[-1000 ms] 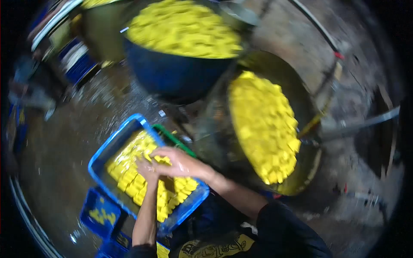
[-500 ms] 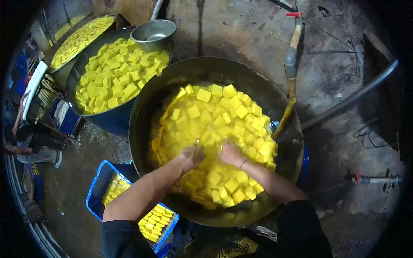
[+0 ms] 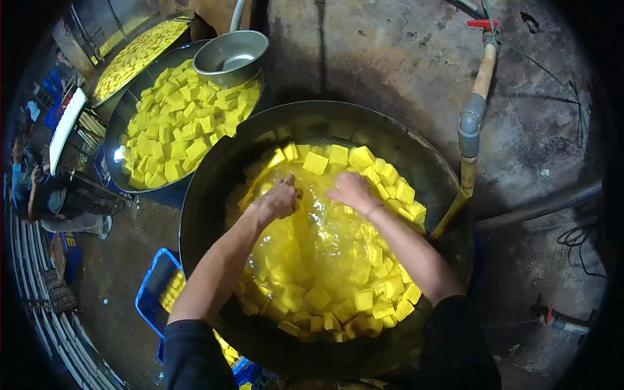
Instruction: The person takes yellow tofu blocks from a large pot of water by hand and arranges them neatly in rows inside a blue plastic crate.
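The yellow blocks (image 3: 316,163) lie in yellow liquid inside the large round vat (image 3: 312,116) — the left hand (image 3: 282,196) and right hand (image 3: 351,190) apart above them, whether either grips anything unclear — near the blue crate (image 3: 151,302).

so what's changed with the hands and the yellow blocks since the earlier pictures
The left hand and right hand went from the blue crate to the big pan, then toward its far side. The yellow blocks there shifted, baring more liquid mid-pan. Any grip is unclear. The metal bowl stayed by the neighbouring pan.
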